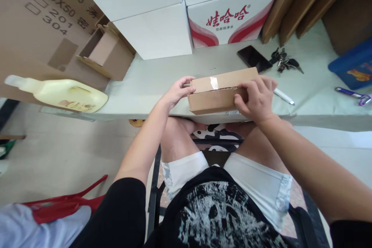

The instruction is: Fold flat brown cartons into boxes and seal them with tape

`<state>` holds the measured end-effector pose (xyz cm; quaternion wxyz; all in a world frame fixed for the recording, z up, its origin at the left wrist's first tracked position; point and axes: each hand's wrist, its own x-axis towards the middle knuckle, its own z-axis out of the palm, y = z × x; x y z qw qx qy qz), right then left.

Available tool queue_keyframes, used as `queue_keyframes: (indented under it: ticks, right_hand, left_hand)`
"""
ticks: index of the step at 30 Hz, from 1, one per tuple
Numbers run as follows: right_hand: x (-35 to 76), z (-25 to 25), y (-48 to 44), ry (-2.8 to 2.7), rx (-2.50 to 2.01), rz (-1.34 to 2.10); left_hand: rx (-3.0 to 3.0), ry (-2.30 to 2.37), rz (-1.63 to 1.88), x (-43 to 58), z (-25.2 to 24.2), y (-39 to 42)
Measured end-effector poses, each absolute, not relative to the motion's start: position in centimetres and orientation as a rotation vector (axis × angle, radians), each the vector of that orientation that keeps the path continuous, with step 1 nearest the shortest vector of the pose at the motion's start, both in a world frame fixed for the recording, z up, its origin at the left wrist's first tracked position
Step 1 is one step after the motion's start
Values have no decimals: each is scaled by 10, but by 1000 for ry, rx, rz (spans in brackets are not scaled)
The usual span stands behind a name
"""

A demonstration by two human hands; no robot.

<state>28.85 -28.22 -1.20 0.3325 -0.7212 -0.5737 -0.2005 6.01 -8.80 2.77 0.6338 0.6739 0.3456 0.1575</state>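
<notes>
A small flat brown cardboard box with a strip of clear tape on its lid lies at the near edge of the pale table. My left hand grips its left end, thumb and fingers curled around the corner. My right hand holds its right end, fingers bent over the front edge and lid. The box lid looks closed, with a thin gap along the front seam.
A black phone, a bunch of keys, a white pen, a blue box and a purple tool lie to the right. White cartons stand behind. A yellow jug and an open brown box sit left.
</notes>
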Motion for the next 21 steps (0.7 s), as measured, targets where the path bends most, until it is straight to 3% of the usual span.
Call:
queue_keyframes:
  ticks: [8,17,21]
  right_hand:
    - [284,-20,-304,-1596,-1680,-700]
    - [284,-10,-311,-1693,-1733,-600]
    - [283,-6,-307,-1656,-1731,-566]
  left_hand:
    - [1686,700,407,62,20,-93]
    - [1905,660,810,61,7,-101]
    - [1987,614,749,57,13,-108]
